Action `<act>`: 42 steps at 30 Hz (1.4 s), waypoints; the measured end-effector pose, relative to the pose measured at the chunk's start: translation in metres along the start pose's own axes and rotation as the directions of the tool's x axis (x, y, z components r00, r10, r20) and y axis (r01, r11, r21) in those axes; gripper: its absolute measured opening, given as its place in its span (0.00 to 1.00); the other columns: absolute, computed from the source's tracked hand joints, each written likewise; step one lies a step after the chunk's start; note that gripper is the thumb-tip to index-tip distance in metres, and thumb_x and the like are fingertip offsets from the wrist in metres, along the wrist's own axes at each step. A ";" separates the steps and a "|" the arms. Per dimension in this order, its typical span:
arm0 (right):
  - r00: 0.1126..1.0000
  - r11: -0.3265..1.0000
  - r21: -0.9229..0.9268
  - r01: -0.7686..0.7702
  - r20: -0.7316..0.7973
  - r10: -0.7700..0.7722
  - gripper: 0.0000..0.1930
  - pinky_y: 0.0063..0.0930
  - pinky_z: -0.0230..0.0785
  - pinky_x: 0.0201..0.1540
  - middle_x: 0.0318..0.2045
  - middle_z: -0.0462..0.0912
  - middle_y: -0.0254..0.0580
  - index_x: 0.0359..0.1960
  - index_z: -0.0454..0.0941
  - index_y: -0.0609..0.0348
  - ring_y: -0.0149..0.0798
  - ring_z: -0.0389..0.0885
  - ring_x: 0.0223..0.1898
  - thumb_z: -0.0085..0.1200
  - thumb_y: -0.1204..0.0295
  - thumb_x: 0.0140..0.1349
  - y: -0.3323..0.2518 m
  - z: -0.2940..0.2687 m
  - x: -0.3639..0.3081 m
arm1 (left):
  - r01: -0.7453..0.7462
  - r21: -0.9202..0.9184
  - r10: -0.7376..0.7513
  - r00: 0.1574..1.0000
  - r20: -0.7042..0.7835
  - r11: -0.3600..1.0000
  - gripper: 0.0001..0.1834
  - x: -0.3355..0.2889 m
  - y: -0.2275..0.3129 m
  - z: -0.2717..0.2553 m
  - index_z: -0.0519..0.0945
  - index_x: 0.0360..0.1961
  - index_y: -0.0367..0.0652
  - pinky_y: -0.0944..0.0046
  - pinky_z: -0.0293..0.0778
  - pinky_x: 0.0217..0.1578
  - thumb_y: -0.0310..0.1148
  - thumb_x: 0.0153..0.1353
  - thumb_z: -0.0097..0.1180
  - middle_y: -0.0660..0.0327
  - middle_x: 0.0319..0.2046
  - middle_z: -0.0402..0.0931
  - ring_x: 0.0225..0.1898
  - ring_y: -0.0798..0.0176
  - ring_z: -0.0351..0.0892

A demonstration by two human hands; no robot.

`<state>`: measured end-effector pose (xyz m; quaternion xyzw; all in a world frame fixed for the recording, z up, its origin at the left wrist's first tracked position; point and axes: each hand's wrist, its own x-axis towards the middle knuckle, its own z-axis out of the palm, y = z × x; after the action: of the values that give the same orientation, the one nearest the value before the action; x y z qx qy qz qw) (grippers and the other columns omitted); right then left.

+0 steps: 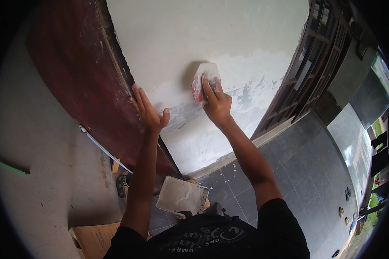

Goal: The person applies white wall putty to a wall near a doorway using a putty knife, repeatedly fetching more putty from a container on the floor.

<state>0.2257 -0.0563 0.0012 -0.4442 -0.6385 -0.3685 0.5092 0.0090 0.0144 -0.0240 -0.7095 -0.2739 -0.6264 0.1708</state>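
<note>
- In front, pale wall [203, 30] with uneven whitish smears [246, 97], between dark red panel [73, 73] and brown window grille [291, 80]; below, grey tiled floor [289, 172]
- Against this wall, spreader [209, 69] with pale plate and reddish side, much smeared with white
- Gripped in half-closed right hand [218, 104]
- Open, empty, thumb apart: left hand [149, 114] at panel's edge

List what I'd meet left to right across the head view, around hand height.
Dark red panel → left hand → flat scraper gripped in the right hand → brown window grille.
</note>
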 end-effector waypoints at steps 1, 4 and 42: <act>1.000 1.000 -0.019 -0.009 0.019 0.010 0.41 0.30 0.73 0.21 0.45 0.76 0.59 0.60 0.72 0.53 0.42 0.76 0.17 0.58 0.82 0.32 0.002 0.004 0.017 | -0.003 -0.001 0.003 1.000 -0.008 1.000 0.50 0.003 0.000 -0.001 0.48 0.67 0.25 0.35 0.32 0.65 0.61 0.59 0.39 0.33 0.68 0.45 0.71 0.37 0.44; 0.999 0.999 -0.037 -0.003 0.051 0.005 0.42 0.31 0.73 0.21 0.44 0.76 0.58 0.60 0.71 0.53 0.42 0.76 0.17 0.57 0.82 0.33 0.010 0.014 0.012 | 0.012 -0.012 -0.012 1.000 0.009 1.000 0.51 0.000 0.000 0.005 0.46 0.68 0.27 0.31 0.34 0.64 0.62 0.58 0.39 0.34 0.69 0.43 0.71 0.36 0.42; 0.983 0.999 0.035 0.029 0.183 -0.035 0.38 0.30 0.75 0.20 0.44 0.77 0.57 0.60 0.71 0.53 0.41 0.81 0.22 0.55 0.83 0.39 -0.033 0.002 -0.042 | -0.005 -0.003 0.005 1.000 0.008 1.000 0.52 0.000 -0.003 0.003 0.46 0.68 0.28 0.30 0.33 0.64 0.64 0.58 0.37 0.34 0.69 0.43 0.71 0.36 0.43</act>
<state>0.1979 -0.0739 -0.0409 -0.4576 -0.6955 -0.3240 0.4494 0.0095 0.0180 -0.0248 -0.7130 -0.2719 -0.6236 0.1700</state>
